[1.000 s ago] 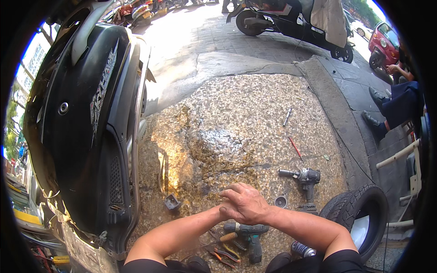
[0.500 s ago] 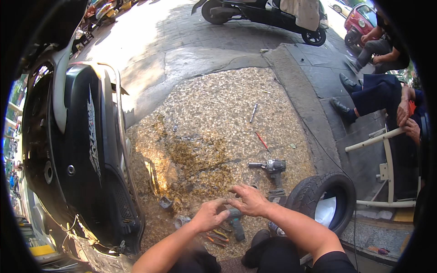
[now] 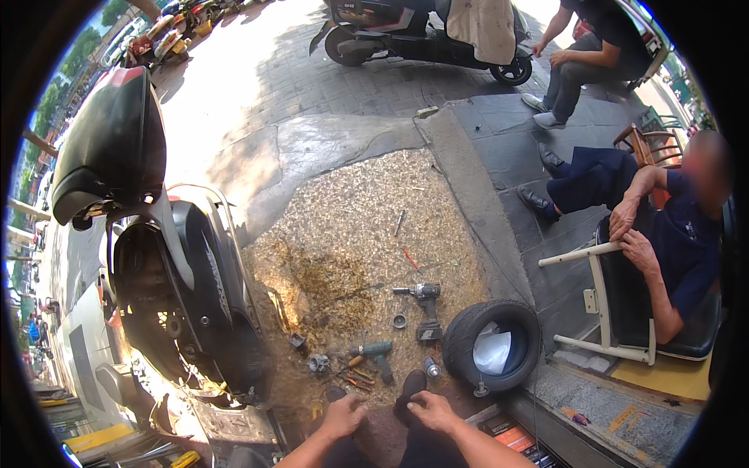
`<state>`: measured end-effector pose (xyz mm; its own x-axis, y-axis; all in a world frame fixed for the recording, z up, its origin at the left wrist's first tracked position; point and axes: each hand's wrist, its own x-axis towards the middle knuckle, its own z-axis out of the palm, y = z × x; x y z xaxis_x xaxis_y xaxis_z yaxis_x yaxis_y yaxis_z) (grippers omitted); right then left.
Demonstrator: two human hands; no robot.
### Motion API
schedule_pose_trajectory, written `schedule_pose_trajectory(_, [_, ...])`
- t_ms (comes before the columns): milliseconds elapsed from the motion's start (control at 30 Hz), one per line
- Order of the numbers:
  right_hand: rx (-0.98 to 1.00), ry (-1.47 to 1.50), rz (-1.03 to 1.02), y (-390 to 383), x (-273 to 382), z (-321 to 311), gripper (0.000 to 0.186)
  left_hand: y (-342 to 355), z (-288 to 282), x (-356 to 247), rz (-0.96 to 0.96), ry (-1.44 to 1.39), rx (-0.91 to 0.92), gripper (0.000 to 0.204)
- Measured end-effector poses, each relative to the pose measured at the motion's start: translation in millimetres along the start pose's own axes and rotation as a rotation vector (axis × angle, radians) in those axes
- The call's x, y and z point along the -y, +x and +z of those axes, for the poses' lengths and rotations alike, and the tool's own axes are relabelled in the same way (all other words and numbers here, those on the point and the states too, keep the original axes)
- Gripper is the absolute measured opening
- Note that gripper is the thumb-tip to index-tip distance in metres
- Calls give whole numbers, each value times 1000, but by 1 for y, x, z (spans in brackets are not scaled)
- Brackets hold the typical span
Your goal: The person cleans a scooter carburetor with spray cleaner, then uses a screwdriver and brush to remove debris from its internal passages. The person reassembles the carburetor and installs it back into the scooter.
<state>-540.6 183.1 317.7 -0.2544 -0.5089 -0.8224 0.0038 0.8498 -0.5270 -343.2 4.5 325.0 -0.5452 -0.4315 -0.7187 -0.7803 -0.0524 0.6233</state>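
Left hand: your left hand (image 3: 343, 414) is over your dark trousers (image 3: 425, 451), fingers curled; their inner side is hidden, so you cannot tell whether they close on anything
Right hand: your right hand (image 3: 434, 411), apart from the left, bends its fingers downward, near your right shoe (image 3: 412, 386); its palm is hidden, so you cannot tell its grip either
Forearms: both run out of view at the near edge
Pliers: the orange-handled pliers (image 3: 360, 380) lie on the ground beyond your left hand, too jumbled to count
Drill: your green drill (image 3: 380, 359) lies just right of them
Can: the spray can (image 3: 432, 367) is beyond your right hand, its label unclear
Tyre: to the right, the tyre (image 3: 460, 343) holds a pale bag (image 3: 493, 353), contents unseen
Scooter: at left, the black scooter (image 3: 204, 257) has an open body, its inside lost in shadow
Far right: a person in grey trousers (image 3: 601, 58) is cut off above the shoulders
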Motion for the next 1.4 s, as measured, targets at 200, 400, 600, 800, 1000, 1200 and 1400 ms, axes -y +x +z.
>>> schedule_pose_trajectory(200, [-152, -65, 205, -37, -24, -87, 43, -6, -75, -80, 73, -72, -223, 31])
schedule_pose_trajectory(400, [-245, -119, 271, -45, 11, -156, 43, 17, -168, -46, -117, 106, -420, 32])
schedule_pose_trajectory(600, [-391, -55, 105, 51, 145, -233, 40, 82, -232, 57, -542, -157, -571, 31])
schedule_pose_trajectory(800, [-338, 16, 302, 243, 318, -271, 36, 292, -358, -38, -348, -26, -628, 26])
schedule_pose_trajectory(1000, [-147, 27, 99, 352, 460, -270, 37, 365, -464, -198, -220, -476, -542, 22])
schedule_pose_trajectory(1200, [-150, -24, 31, 408, 563, -320, 37, 382, -498, -249, -290, -581, -554, 20])
schedule_pose_trajectory(1400, [-124, -41, 8, 495, 646, -368, 38, 421, -532, -286, -347, -508, -594, 21])
